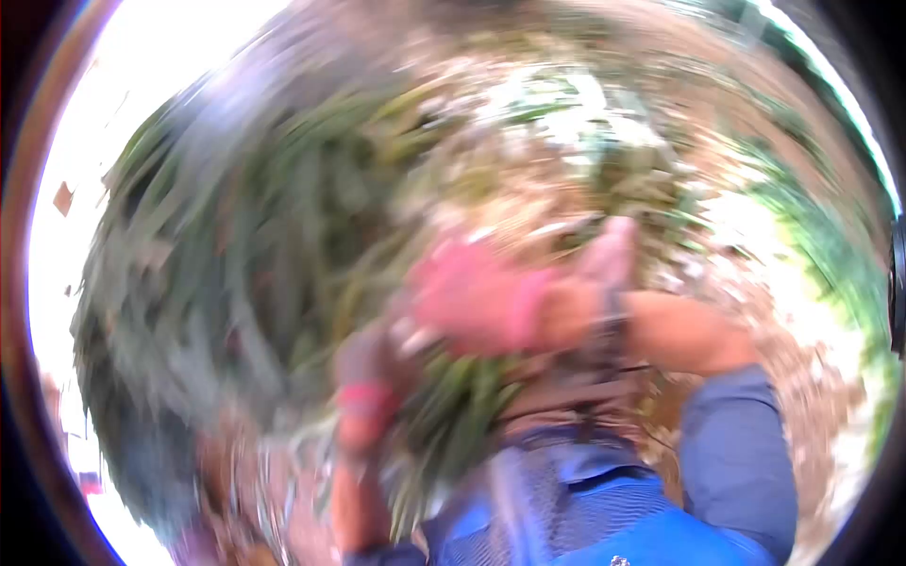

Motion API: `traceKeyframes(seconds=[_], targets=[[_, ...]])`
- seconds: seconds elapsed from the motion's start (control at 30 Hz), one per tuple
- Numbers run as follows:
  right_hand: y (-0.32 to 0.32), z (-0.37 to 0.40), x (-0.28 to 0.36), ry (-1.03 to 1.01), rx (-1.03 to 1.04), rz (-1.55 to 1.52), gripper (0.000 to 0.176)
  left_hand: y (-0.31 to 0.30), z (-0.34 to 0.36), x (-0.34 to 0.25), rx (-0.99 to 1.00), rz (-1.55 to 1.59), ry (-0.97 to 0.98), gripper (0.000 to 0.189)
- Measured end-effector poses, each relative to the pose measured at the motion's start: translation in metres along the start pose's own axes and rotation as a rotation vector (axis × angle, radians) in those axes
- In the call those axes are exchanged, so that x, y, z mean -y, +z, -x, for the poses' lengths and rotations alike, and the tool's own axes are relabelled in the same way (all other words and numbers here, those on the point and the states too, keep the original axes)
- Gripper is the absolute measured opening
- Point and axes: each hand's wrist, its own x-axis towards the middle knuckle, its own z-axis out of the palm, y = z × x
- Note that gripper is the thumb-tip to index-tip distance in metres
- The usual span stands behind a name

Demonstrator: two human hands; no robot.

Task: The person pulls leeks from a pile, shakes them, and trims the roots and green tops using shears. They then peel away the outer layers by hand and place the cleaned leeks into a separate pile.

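Observation:
My right hand [472, 294], in a pink glove, reaches across in front of my body to the lower middle of the view. Just below and left of it is my left hand [376, 363], in a dark glove with a pink cuff. Both hands are close together at the right side of a large mass of long green leaves [274, 245]. More green leaves [462, 406] hang below the two hands. Motion blur smears the fingers of both hands, and whatever lies between them cannot be made out.
Brown ground [802, 377] with pale scraps lies to the right. Cut leaves and pale stalks [557, 104] are scattered beyond my hands. A strip of green plants [812, 226] runs along the right. My foot [613, 250] shows behind my right forearm.

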Motion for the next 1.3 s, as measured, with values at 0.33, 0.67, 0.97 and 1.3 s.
traceKeyframes(seconds=[0.33,0.67,0.97,1.3], targets=[[0.095,0.024,0.012,0.082,0.240,-0.050,0.034,0.062,0.032,0.023,0.129,-0.059,0.185,0.047],[0.068,0.056,-0.023,0.013,-0.317,0.239,0.011,0.033,0.086,-0.086,-0.162,-0.059,0.476,0.074],[0.026,0.119,-0.041,0.104,-0.443,0.293,0.016,0.082,0.052,-0.100,0.088,-0.068,0.373,0.066],[-0.006,0.203,-0.090,0.306,-0.221,0.010,0.021,0.069,-0.001,-0.158,0.108,-0.079,0.332,0.058]])
